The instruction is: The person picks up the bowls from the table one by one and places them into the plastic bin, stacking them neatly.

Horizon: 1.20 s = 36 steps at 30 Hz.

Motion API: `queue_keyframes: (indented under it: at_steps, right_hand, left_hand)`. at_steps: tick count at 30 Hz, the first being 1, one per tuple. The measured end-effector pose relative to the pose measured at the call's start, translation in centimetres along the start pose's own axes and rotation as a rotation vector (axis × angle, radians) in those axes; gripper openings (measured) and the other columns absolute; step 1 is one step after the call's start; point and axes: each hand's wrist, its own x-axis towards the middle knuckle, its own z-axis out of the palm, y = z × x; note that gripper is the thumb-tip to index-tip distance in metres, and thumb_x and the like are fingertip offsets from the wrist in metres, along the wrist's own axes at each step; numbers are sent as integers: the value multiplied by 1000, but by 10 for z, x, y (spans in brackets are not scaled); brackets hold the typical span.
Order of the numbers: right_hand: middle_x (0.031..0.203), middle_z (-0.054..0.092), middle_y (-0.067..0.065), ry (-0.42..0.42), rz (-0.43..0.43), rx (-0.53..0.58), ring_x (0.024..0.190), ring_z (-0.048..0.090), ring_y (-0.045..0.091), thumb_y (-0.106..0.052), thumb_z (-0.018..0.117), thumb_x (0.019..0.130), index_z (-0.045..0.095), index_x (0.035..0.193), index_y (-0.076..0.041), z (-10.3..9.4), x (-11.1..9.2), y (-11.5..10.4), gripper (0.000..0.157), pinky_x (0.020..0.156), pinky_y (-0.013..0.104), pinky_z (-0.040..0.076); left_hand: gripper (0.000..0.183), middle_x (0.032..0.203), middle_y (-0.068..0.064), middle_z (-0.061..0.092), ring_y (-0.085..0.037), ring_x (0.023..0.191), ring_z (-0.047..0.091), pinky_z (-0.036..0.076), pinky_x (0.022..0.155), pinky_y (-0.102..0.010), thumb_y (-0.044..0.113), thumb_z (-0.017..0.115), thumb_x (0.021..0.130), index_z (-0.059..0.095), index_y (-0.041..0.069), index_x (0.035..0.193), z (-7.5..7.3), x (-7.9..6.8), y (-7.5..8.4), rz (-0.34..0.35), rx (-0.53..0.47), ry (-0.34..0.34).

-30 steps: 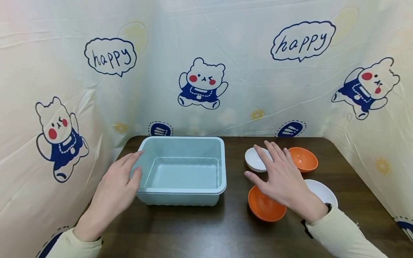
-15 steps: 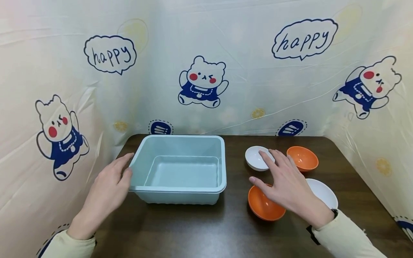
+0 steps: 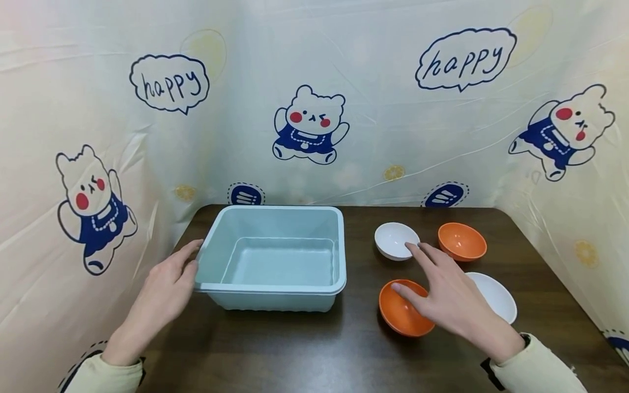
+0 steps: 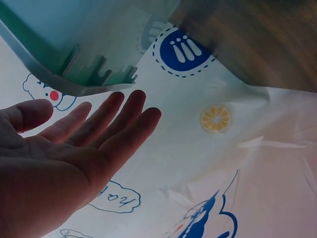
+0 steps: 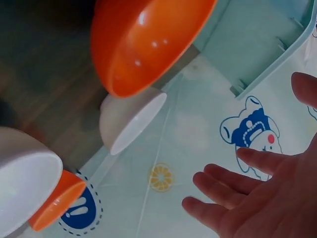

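A pale blue-green plastic basin (image 3: 280, 301) stands on the left half of the table. Beside its left rim is my left hand (image 3: 164, 292), fingers loosely extended and holding nothing; in the left wrist view the fingertips lie close to the rim, contact unclear. My right hand (image 3: 454, 292) hovers over the bowls with its fingers spread. Its thumb overlaps the near orange bowl (image 3: 400, 314), and its fingertips reach the edge of the small white bowl (image 3: 393, 240) in the head view. A second orange bowl (image 3: 464, 242) sits behind it, and a larger white bowl (image 3: 496, 297) is partly hidden by the wrist.
The dark wooden table (image 3: 295, 349) meets a printed cloth backdrop (image 3: 373, 109) at its back and sides. Between the basin and the bowls runs a strip of bare wood.
My right hand has drawn back to the right and towards me, uncovering more of the small white bowl. The left hand has shifted left, off the basin's inside to beside its rim.
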Motion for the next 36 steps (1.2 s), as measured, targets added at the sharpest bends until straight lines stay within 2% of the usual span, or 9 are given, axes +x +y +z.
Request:
queue_keyframes:
  at_steps: [3,12,20,28,36]
  right_hand:
    - [154,50,24,-12,20,11,137,48,46,-69,67,93,51,155,-7,2,-4,2,89,102,67,44]
    - [146,59,19,-10,-2,8,131,55,43,-69,72,89,57,150,-6,16,-15,7,89,98,64,48]
    - [143,61,18,-41,12,40,127,58,42,-65,79,85,59,148,-8,22,-24,12,87,97,62,50]
    - [138,63,14,-61,22,60,122,61,38,-62,84,81,64,142,-11,31,-33,17,83,93,58,54]
    - [143,60,12,-83,53,66,121,61,35,-77,78,77,50,155,-14,39,-38,21,104,84,57,56]
  left_hand:
    - [49,154,-30,48,-52,136,47,37,104,-73,17,38,112,44,-2,157,1,0,-2,0,-10,-11]
    - [51,156,-31,44,-53,137,47,36,105,-73,21,33,114,39,-1,160,5,-1,-8,-28,-28,-59]
    - [50,157,-32,43,-54,136,47,37,104,-73,20,31,115,40,-1,159,8,-1,-19,-3,-56,-64]
    - [48,157,-32,42,-54,135,48,38,103,-73,16,32,114,40,-1,159,11,-2,-21,6,-68,-49]
    - [48,158,-32,41,-54,136,47,38,103,-74,15,32,114,39,1,160,13,-1,-22,5,-71,-54]
